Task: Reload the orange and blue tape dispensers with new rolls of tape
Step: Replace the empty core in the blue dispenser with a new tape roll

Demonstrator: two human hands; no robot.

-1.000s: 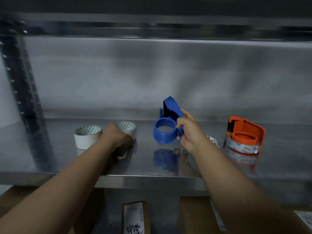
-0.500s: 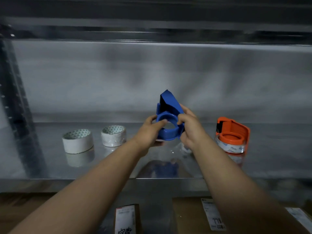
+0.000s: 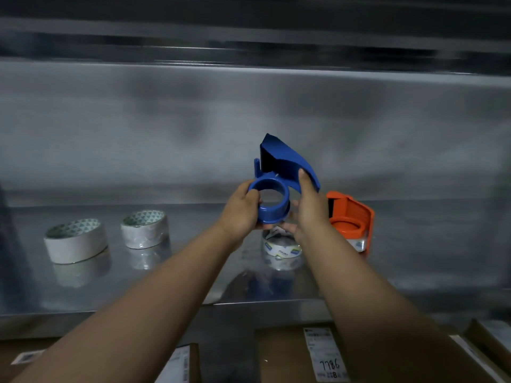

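Note:
I hold the blue tape dispenser [image 3: 279, 183] up above the metal shelf [image 3: 193, 272] with both hands; its round hub carries no roll. My left hand [image 3: 243, 208] grips the hub's left rim, thumb over the edge. My right hand [image 3: 309, 205] grips the right side, thumb on the blue guard. A clear tape roll with a blue-and-white core [image 3: 282, 248] lies on the shelf under my hands. The orange dispenser [image 3: 351, 217] stands to the right with a clear roll in it. Two white rolls [image 3: 76, 240] [image 3: 144, 229] lie at the left.
The shelf's steel back wall [image 3: 249, 120] rises close behind, and an upper shelf [image 3: 249, 42] hangs overhead. A dark upright post [image 3: 11, 244] stands at the far left. Cardboard boxes with labels [image 3: 323, 355] sit below the shelf's front edge.
My left hand left the white roll and came over to the blue dispenser's hub. Both hands lifted the dispenser higher and tilted it, uncovering the clear roll beneath.

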